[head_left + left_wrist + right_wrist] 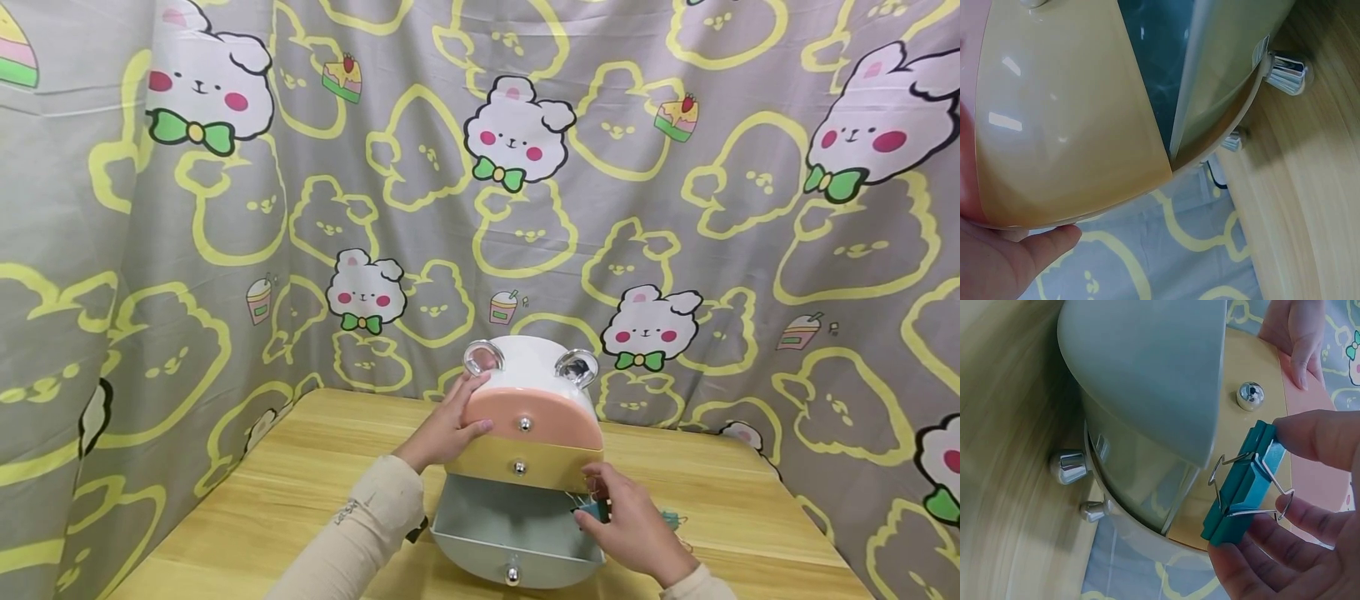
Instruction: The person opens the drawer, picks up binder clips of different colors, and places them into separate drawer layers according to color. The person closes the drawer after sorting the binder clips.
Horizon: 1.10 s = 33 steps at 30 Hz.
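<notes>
A small bear-eared drawer cabinet [532, 360] stands on the table, with a pink drawer [558, 417] on top, a yellow drawer [480, 463] in the middle, both closed, and a grey-green bottom drawer [468, 552] pulled out. My left hand [448, 427] rests against the cabinet's upper left side, its thumb straight near the front edge. Between thumb and fingertips, my right hand [628, 515] holds a teal binder clip [1244, 484] with silver wire handles. In the head view the clip is over the right side of the pulled-out drawer.
More teal clips [672, 520] lie on the table just right of the right hand, partly hidden by it. A dark object [417, 530] shows at the cabinet's left. Silver feet [1069, 467] raise the cabinet off the wooden table [322, 450]. A patterned curtain [427, 225] hangs behind.
</notes>
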Each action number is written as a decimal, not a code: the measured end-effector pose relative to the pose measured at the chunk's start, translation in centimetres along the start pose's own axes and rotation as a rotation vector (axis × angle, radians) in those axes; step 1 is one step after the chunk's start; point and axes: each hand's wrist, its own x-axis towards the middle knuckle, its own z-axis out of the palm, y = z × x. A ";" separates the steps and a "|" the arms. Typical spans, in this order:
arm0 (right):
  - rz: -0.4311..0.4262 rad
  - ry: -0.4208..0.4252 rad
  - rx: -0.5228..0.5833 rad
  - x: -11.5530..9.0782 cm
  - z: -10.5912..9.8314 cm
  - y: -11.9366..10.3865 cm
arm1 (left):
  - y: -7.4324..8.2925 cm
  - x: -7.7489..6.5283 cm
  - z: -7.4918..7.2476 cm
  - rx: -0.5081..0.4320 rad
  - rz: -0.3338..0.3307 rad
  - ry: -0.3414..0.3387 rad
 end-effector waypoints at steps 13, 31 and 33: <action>-0.004 -0.030 0.010 0.3 0.5 -0.3 | 0.0 0.0 0.0 0.003 0.010 0.003; -0.010 -0.038 0.057 0.3 1.0 -0.4 | 0.1 0.0 0.1 0.010 -0.014 -0.002; -0.006 -0.044 0.072 0.3 1.0 -0.4 | 0.1 0.0 0.1 0.010 -0.010 -0.001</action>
